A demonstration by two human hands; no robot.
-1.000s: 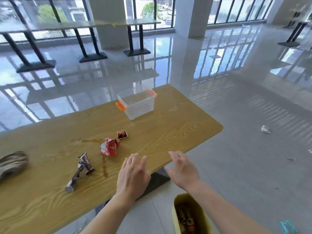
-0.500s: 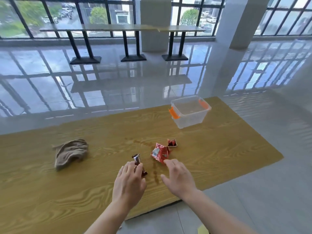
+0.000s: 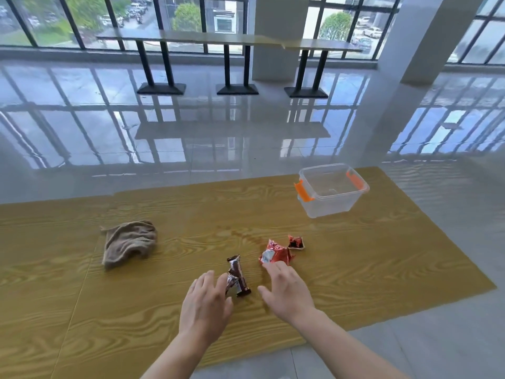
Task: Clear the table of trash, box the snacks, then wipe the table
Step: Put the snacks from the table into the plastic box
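Observation:
On the wooden table (image 3: 382, 269) lie a dark brown snack wrapper (image 3: 237, 274), a crumpled red wrapper (image 3: 276, 255) and a small red torn piece (image 3: 295, 242). My left hand (image 3: 206, 305) hovers open, its fingertips touching the brown wrapper's left side. My right hand (image 3: 287, 291) is open too, fingers spread, with its fingertips at the near edge of the red wrapper. A clear plastic box (image 3: 332, 189) with orange clips stands empty at the far right. A crumpled beige cloth (image 3: 128, 242) rests on the left part of the table.
The table's near edge and right corner drop to a grey tiled floor (image 3: 437, 337). Beyond the table is a glossy floor with several black-legged tables (image 3: 229, 41) by the windows and a white pillar (image 3: 415, 42).
The view has swung left from the table's end and the yellow bin to the table's middle. Both hands have come forward over the table to the brown and red wrappers.

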